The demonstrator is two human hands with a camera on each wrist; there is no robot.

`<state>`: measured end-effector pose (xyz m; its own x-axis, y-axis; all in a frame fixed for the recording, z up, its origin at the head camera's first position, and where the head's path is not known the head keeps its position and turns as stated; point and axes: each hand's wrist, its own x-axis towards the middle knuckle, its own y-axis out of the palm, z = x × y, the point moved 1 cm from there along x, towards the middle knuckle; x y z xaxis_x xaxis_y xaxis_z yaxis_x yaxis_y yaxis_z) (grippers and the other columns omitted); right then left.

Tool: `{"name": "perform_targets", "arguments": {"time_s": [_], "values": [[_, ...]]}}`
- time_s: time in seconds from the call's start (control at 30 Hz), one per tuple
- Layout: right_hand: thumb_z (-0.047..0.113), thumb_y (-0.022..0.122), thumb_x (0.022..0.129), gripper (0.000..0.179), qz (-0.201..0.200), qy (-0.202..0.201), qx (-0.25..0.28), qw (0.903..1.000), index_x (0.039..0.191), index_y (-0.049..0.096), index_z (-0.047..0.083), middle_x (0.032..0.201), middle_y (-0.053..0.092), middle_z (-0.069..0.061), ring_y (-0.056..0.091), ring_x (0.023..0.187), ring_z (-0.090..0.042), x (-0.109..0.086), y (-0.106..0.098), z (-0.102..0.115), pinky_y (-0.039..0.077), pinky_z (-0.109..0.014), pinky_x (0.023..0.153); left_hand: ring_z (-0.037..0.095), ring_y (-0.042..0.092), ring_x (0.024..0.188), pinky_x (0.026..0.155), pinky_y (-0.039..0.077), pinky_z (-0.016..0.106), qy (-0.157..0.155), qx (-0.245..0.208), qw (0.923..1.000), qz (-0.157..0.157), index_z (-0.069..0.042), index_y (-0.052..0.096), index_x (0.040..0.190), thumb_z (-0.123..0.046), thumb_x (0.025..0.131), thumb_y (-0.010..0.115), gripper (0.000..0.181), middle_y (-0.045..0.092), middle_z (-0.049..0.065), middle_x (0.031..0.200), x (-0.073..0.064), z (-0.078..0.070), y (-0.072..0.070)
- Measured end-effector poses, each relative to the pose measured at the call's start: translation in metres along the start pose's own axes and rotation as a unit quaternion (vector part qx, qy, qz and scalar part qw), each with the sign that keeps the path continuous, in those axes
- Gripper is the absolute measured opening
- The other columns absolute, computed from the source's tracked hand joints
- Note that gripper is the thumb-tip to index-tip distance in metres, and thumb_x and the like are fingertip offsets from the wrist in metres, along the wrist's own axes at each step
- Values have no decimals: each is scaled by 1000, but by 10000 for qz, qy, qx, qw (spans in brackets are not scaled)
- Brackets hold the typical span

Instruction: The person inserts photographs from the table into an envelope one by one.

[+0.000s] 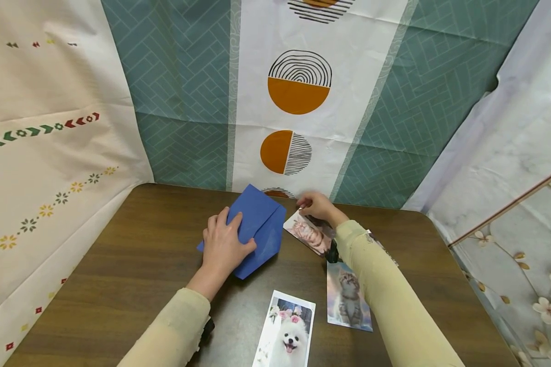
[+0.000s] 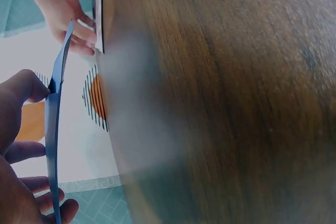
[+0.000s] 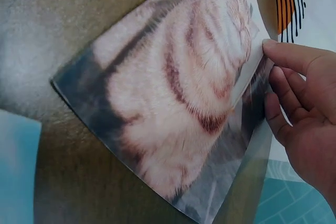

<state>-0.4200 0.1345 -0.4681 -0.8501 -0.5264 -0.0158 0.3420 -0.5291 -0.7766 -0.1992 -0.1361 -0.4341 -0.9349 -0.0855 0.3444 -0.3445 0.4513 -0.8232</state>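
Observation:
A blue envelope [image 1: 263,227] is in my left hand [image 1: 222,242], at the back middle of the table. In the left wrist view the envelope [image 2: 52,124] appears edge-on and raised off the wood, with a fingertip curled past its edge. To the right of it, my right hand [image 1: 318,206] pinches the upper edge of a photo card of a light striped cat [image 1: 306,232]. Thumb and fingers grip that card [image 3: 173,82] at its edge in the right wrist view, and it looks tilted up from the table.
Nearer on the brown table [image 1: 119,265] lie a grey kitten photo card [image 1: 349,298] and a white dog photo card [image 1: 286,331]. Another card [image 1: 382,245] is mostly hidden by the right sleeve. Patterned cloths hang at the back and both sides.

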Motion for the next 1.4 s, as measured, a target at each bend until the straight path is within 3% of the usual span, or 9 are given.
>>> {"name": "perform_targets", "arguments": {"time_s": [0.27, 0.5, 0.73, 0.97, 1.4], "values": [[1, 80, 92, 19, -56, 245, 114, 9996, 111, 76, -3, 103, 76, -14, 70, 95, -25, -7, 1, 0, 55, -35, 85, 52, 46, 135, 98, 45, 68, -53, 25, 10000, 67, -4, 65, 146, -37, 84, 86, 74, 46, 29, 158, 0, 1, 1], [-2, 77, 94, 21, -174, 246, 797, 9964, 113, 74, -10, 95, 74, -12, 62, 81, -10, -13, -2, 1, 50, -23, 74, 52, 46, 134, 97, 46, 69, -60, 73, 9999, 91, -3, 65, 146, -37, 84, 85, 74, 46, 30, 157, 0, 2, 2], [-1, 72, 98, 28, -76, 596, 1985, 9783, 122, 67, -15, 89, 71, 1, 61, 79, -9, -18, -8, 2, 50, -23, 73, 52, 46, 135, 97, 46, 70, -72, 101, 9998, 151, -2, 64, 146, -37, 84, 85, 74, 46, 30, 157, 1, 3, 2], [1, 72, 100, 33, -14, 987, 2682, 9583, 127, 63, -14, 92, 70, 4, 64, 84, -10, -21, -11, -1, 54, -26, 75, 52, 46, 135, 98, 46, 70, -107, 119, 9996, 226, -2, 64, 146, -38, 84, 85, 75, 45, 31, 158, 3, 4, 2], [2, 66, 104, 29, 85, 889, 3269, 9408, 129, 62, -12, 97, 73, 6, 69, 94, -10, -32, -20, 3, 56, -26, 85, 54, 42, 137, 97, 45, 71, -251, 45, 9992, 294, -1, 62, 147, -38, 86, 82, 74, 44, 32, 158, 10, 7, 3]]}}
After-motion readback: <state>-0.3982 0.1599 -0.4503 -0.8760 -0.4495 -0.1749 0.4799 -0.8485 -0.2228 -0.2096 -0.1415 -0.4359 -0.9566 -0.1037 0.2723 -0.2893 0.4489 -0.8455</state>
